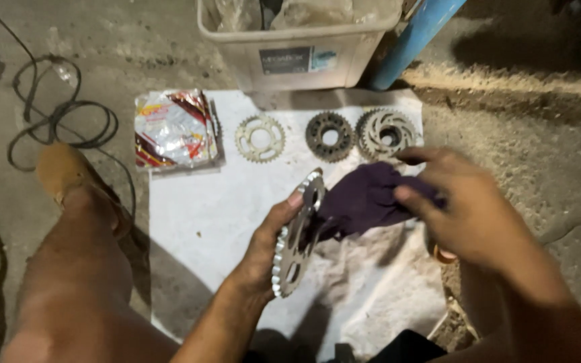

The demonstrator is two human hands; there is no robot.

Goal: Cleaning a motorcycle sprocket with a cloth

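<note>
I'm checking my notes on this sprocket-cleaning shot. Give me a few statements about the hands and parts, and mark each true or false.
1. The left hand holds a silver sprocket on edge. True.
2. The right hand grips a yellow sponge. False: it grips a dark purple cloth.
3. Three loose sprockets lie in a row on the white sheet. True.
4. The plastic bin stands on the sheet's near edge. False: it stands at the far edge.
5. A shiny packet lies left of the row. True.
</note>
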